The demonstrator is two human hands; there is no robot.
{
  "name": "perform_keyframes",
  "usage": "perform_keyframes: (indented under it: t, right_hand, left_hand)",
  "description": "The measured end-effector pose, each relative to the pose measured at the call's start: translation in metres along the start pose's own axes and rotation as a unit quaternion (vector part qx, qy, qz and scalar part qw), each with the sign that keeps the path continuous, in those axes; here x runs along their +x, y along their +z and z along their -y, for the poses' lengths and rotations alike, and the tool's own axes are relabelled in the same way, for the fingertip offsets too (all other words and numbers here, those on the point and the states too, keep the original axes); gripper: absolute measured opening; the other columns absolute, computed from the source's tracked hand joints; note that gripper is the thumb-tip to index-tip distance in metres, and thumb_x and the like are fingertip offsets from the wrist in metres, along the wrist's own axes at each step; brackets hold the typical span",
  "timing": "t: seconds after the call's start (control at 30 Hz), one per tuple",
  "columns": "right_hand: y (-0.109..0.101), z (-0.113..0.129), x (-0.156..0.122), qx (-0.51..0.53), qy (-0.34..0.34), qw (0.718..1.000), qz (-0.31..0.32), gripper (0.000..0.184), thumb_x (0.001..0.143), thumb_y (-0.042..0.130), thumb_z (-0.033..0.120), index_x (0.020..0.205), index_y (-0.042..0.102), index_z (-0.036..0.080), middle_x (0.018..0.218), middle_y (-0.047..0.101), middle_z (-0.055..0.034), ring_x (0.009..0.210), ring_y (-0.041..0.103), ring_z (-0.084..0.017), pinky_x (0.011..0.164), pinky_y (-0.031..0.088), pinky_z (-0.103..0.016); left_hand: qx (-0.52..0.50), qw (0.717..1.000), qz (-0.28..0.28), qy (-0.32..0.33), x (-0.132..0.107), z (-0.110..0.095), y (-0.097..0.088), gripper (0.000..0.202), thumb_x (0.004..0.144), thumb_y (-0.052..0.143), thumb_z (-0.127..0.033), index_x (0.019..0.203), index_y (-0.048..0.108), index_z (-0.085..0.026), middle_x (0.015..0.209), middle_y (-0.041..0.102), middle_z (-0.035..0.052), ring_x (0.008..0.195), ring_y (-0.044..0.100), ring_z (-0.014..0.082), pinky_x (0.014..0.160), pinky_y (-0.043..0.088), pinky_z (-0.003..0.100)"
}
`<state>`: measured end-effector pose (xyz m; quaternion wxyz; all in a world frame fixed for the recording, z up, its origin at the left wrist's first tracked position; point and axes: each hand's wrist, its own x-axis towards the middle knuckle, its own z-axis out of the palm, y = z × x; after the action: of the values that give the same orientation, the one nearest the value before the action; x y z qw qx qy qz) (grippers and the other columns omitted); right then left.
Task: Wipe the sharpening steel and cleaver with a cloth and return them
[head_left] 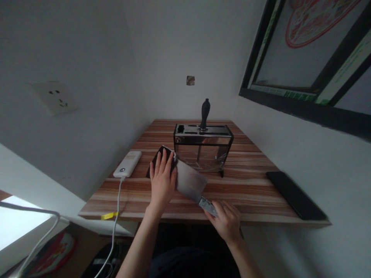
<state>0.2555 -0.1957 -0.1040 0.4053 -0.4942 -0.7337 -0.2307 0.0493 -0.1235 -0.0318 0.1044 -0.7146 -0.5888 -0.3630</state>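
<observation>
My right hand [227,222] is closed around the handle of a broad steel cleaver [191,182] at the front edge of the wooden table [252,181]. The blade lies nearly flat and points up and to the left. My left hand [162,178] lies flat with its fingers stretched out, pressing on the far end of the blade and on a dark block [155,159] under it, which looks like a sharpening stone.
A shiny metal knife rack [203,146] stands just behind the blade with one black-handled tool [205,112] in it. A white power bank [128,164] with a cable [116,220] lies at the left. A black flat device [295,194] lies at the right. Walls close in on three sides.
</observation>
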Motion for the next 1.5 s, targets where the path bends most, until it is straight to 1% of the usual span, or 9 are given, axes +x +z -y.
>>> perform_keyframes:
  t: [0.17,0.3,0.47,0.77,0.87,0.97,1.13,1.3,1.5]
  right_hand:
    - [-0.001,0.0,0.0,0.01,-0.003,1.0,0.004,0.018,0.084,0.057,0.03,0.071,0.06,0.017,0.055,0.059,-0.0017,0.056,0.055,-0.015,0.061,0.036,-0.027]
    - [0.0,-0.001,-0.002,0.015,0.001,1.0,0.006,0.016,0.084,0.057,0.03,0.074,0.06,0.018,0.058,0.061,-0.0027,0.058,0.056,-0.015,0.062,0.037,-0.027]
    - [0.001,-0.001,-0.002,0.015,-0.001,1.0,0.009,0.017,0.084,0.056,0.031,0.075,0.06,0.018,0.058,0.062,-0.0031,0.059,0.056,-0.016,0.062,0.037,-0.027]
    - [0.001,-0.002,-0.005,0.012,0.002,1.0,0.025,0.027,0.088,0.049,0.035,0.071,0.06,0.017,0.058,0.06,-0.0044,0.06,0.055,-0.017,0.062,0.039,-0.027]
    - [0.002,-0.003,-0.006,0.018,-0.007,1.0,0.006,0.031,0.091,0.04,0.03,0.074,0.062,0.015,0.062,0.063,-0.0076,0.061,0.056,-0.018,0.062,0.04,-0.028]
    - [0.003,-0.004,-0.006,0.024,-0.009,1.0,-0.017,0.035,0.09,0.035,0.018,0.067,0.061,0.016,0.058,0.062,-0.0077,0.057,0.055,-0.016,0.058,0.041,-0.027]
    - [0.004,-0.004,-0.006,0.03,-0.014,0.999,-0.028,0.034,0.087,0.036,0.012,0.061,0.058,0.017,0.053,0.06,-0.0064,0.053,0.053,-0.015,0.054,0.04,-0.026]
    - [0.004,-0.004,-0.007,0.026,-0.022,0.999,-0.032,0.034,0.089,0.035,0.014,0.066,0.061,0.016,0.057,0.064,-0.0084,0.057,0.056,-0.017,0.058,0.042,-0.028]
    - [0.003,-0.005,-0.008,0.028,-0.027,0.999,-0.013,0.03,0.092,0.039,0.026,0.078,0.062,0.014,0.069,0.068,-0.0097,0.067,0.06,-0.018,0.066,0.043,-0.029]
  left_hand:
    - [-0.019,0.999,-0.024,-0.026,0.005,0.006,0.0,0.051,0.092,0.036,-0.022,0.142,0.026,-0.024,0.15,0.025,0.0086,0.139,0.019,0.0232,0.111,0.013,0.052]
    - [-0.001,1.0,-0.017,-0.01,-0.002,-0.001,0.002,0.051,0.092,0.037,-0.022,0.142,0.027,-0.022,0.15,0.024,0.0087,0.139,0.014,0.0249,0.11,0.008,0.055]
    - [0.01,1.0,0.019,0.02,-0.021,-0.021,0.006,0.05,0.092,0.036,-0.02,0.141,0.029,-0.02,0.149,0.026,0.0072,0.14,0.013,0.0239,0.111,0.009,0.052]
    - [-0.059,0.985,0.118,0.113,-0.058,-0.065,0.005,0.051,0.092,0.036,-0.02,0.142,0.026,-0.027,0.148,0.029,-0.0008,0.139,0.018,0.0192,0.113,0.015,0.045]
    - [-0.089,0.975,0.143,0.145,-0.068,-0.076,0.004,0.052,0.092,0.036,-0.019,0.142,0.024,-0.027,0.147,0.03,-0.0013,0.138,0.021,0.0178,0.113,0.017,0.044]
    - [-0.109,0.967,0.162,0.166,-0.076,-0.083,0.006,0.056,0.091,0.038,-0.018,0.143,0.02,-0.026,0.148,0.029,-0.0001,0.138,0.021,0.0182,0.112,0.019,0.044]
    - [-0.111,0.964,0.169,0.17,-0.081,-0.084,0.009,0.059,0.09,0.039,-0.016,0.144,0.017,-0.025,0.15,0.024,0.0,0.139,0.017,0.019,0.111,0.018,0.045]
    - [-0.101,0.966,0.164,0.173,-0.081,-0.081,0.009,0.056,0.092,0.038,-0.021,0.144,0.018,-0.029,0.15,0.022,-0.0024,0.139,0.017,0.0189,0.112,0.017,0.044]
    - [-0.064,0.972,0.156,0.164,-0.075,-0.075,0.006,0.054,0.093,0.036,-0.023,0.144,0.016,-0.03,0.151,0.019,-0.0036,0.14,0.015,0.0183,0.112,0.016,0.044]
